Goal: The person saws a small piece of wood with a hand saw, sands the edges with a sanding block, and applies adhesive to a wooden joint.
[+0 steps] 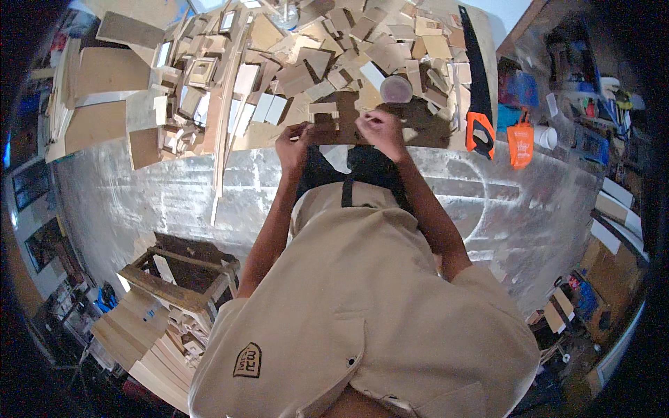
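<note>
At the near edge of a worktable, my left hand (295, 139) has its fingers drawn together; whatever they hold, if anything, is too small to make out. My right hand (382, 131) is a short way to the right, fingers curled in a pinch whose contents I cannot make out. Between and just beyond the hands lies a small pale wooden block (323, 109) with a dark shadow beside it. A round, translucent pinkish tub (396, 89) stands beyond my right hand. Many wood offcuts (303, 78) cover the table behind.
A handsaw (479, 132) with an orange and black handle lies along the table's right side. Long thin wood strips (228, 118) stick out past the front edge at left. An orange bag (520, 145) hangs at right. A wooden frame (174, 282) stands at lower left.
</note>
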Demonstrator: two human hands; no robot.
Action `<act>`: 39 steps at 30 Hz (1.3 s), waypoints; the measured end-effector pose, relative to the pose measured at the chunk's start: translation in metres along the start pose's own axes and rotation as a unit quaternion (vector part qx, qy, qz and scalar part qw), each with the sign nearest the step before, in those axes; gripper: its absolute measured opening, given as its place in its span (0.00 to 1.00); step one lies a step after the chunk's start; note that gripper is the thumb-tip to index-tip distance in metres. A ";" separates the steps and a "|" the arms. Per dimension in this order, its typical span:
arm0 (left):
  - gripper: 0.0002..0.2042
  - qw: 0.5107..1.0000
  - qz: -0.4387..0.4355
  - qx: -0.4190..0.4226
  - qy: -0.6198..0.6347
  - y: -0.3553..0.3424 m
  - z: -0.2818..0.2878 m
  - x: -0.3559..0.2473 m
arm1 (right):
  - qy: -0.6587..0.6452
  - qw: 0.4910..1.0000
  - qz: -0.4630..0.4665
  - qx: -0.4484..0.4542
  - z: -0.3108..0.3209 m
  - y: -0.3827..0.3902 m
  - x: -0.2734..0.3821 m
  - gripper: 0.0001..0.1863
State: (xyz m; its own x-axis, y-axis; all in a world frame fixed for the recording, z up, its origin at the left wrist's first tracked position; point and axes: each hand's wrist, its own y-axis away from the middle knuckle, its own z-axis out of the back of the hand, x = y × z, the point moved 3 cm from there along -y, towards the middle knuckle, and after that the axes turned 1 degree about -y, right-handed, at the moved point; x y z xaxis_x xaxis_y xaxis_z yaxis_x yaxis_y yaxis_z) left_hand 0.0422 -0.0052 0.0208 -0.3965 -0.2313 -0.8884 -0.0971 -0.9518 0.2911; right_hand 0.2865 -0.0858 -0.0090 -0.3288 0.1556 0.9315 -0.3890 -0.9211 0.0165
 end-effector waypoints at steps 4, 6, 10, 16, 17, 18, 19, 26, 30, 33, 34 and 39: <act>0.18 1.000 0.015 -0.020 -0.006 0.011 0.004 0.007 | 0.190 0.958 -0.035 -0.212 0.089 0.024 -0.060 0.17; 0.20 0.996 0.030 -0.030 -0.076 0.014 0.013 0.032 | 0.306 0.920 -0.005 -0.243 0.109 0.030 -0.043 0.25; 0.21 0.993 0.011 -0.035 -0.109 0.025 0.016 0.062 | 0.427 0.874 0.023 -0.231 0.101 0.029 -0.027 0.32; 0.23 0.994 0.035 -0.019 -0.103 0.029 0.015 0.066 | 0.304 0.934 -0.091 -0.161 0.101 0.033 -0.090 0.31; 0.23 0.995 0.049 -0.023 -0.089 0.030 0.018 0.066 | 0.281 0.942 -0.108 -0.151 0.099 0.032 -0.100 0.32; 0.23 0.996 0.042 -0.019 -0.080 0.029 0.018 0.064 | 0.256 0.949 -0.121 -0.141 0.102 0.031 -0.109 0.32; 0.23 0.997 0.034 -0.015 -0.072 0.028 0.019 0.062 | 0.232 0.954 -0.135 -0.132 0.103 0.033 -0.117 0.33; 0.21 0.997 0.063 -0.018 -0.037 0.023 0.039 0.068 | 0.446 0.891 0.063 -0.059 0.105 0.011 -0.027 0.41; 0.19 0.998 0.060 -0.003 -0.029 0.012 0.045 0.067 | 0.447 0.894 0.025 0.001 0.121 0.010 -0.024 0.40; 0.13 0.987 0.132 -0.010 0.087 0.006 0.052 0.074 | 0.395 0.918 -0.012 -0.001 0.129 0.023 -0.022 0.39; 0.12 0.980 0.159 -0.014 0.115 0.006 0.057 0.079 | 0.370 0.928 -0.038 0.005 0.126 0.028 -0.017 0.39; 0.07 0.974 0.137 -0.007 0.179 -0.003 0.064 0.110 | 0.296 0.950 0.065 0.069 0.090 0.039 0.050 0.34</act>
State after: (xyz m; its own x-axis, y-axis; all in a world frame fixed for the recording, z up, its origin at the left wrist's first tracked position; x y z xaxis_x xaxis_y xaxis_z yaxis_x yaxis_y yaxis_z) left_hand -0.0596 -0.0149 -0.0547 -0.0626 -0.5306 -0.8453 -0.0191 -0.8462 0.5326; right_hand 0.3323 -0.1456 0.0708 -0.8094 0.1722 0.5614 -0.2076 -0.9782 0.0008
